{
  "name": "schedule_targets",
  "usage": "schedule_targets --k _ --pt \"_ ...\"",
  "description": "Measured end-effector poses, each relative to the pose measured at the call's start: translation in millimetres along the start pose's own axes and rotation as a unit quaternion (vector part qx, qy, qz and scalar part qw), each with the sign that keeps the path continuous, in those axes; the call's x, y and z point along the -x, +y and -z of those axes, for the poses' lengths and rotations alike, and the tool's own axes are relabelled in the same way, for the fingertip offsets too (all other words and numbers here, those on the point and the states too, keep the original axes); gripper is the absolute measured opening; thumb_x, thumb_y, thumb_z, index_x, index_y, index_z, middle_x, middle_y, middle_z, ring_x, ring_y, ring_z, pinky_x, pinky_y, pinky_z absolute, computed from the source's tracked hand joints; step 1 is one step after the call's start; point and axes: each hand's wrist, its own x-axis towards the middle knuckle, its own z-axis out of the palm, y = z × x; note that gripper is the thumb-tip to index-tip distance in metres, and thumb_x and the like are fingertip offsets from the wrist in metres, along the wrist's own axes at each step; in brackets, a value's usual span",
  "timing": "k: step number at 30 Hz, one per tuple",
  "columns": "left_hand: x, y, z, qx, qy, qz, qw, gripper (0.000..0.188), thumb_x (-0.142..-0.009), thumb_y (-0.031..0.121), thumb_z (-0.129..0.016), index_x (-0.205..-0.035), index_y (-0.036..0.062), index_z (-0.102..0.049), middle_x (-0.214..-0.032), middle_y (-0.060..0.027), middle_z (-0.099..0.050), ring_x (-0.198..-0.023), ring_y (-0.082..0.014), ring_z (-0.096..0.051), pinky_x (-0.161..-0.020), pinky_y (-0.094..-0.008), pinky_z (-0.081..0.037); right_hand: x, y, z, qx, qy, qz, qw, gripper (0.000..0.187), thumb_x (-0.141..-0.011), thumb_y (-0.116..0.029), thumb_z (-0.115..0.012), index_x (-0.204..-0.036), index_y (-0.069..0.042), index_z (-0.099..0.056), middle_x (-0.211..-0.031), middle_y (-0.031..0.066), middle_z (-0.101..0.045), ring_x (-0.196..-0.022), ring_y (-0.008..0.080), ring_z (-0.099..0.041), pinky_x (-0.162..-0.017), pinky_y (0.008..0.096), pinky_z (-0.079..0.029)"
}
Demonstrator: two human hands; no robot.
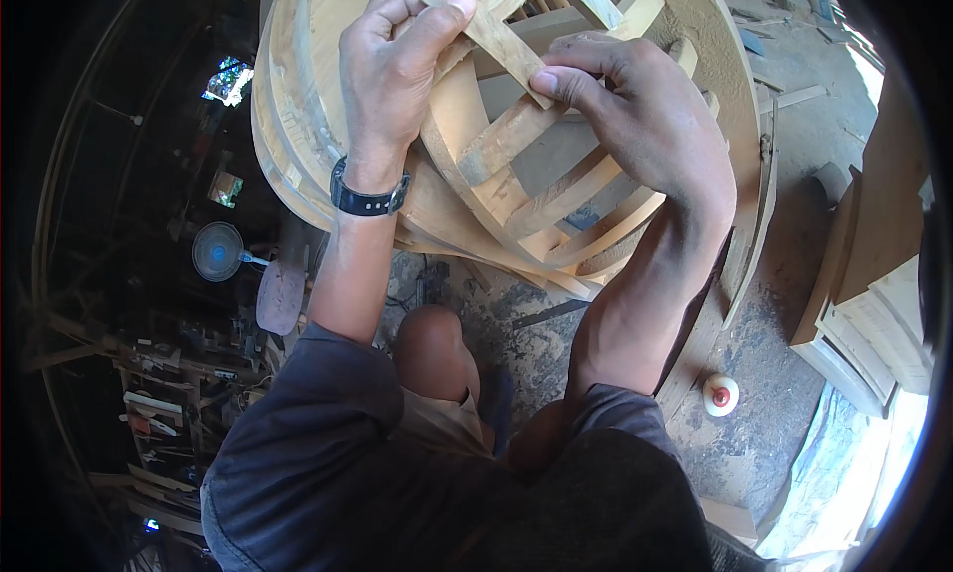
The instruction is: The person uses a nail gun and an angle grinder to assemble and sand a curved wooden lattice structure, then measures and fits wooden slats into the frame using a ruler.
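A short flat wooden strip (504,53) runs slantwise between my two hands over a curved wooden frame (472,197). My left hand (397,71), with a dark watch (369,188) on its wrist, grips the upper end, thumb on top. At the lower end, my right hand (635,105) pinches the strip between thumb and bent fingers. Beneath it, several curved wooden slats (561,197) cross the opening of the frame. Whether the strip rests on the slats or is held just above them, I cannot tell.
A white bottle with a red cap (721,395) stands on the floor to the right. Wooden furniture parts (874,304) are at the far right. A fan (217,251) is at left, near cluttered shelves (159,423). My bare knee (432,344) is below the frame.
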Motion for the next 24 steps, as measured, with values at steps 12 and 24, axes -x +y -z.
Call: schedule_targets --k 12,24 --pt "4.5 4.7 -4.1 -0.094 -0.019 -0.024 0.995 0.040 -0.084 0.033 -0.083 -0.101 -0.0021 -0.074 -0.112 -0.0089 -0.063 -0.096 -0.0151 -0.066 -0.085 -0.0305 -0.053 -1.5 2.4 0.8 -0.016 -0.022 -0.030 0.999 0.028 -0.095 -0.029 -0.070 -0.103 -0.004 -0.079 -0.087 0.0128 -0.074 -0.080 0.0289 -0.072 -0.075 0.0392 -0.054" --pt "11.5 9.9 -8.4 -0.032 -0.003 0.031 0.999 0.039 -0.086 0.030 -0.083 -0.105 -0.0018 -0.072 -0.108 -0.0073 -0.069 -0.094 -0.0134 -0.067 -0.086 -0.0280 -0.053 -2.2 11.9 -2.7 -0.038 -0.033 -0.031 0.998 0.030 -0.096 -0.031 -0.069 -0.106 -0.004 -0.079 -0.083 0.0140 -0.072 -0.074 0.0243 -0.070 -0.073 0.0368 -0.054"
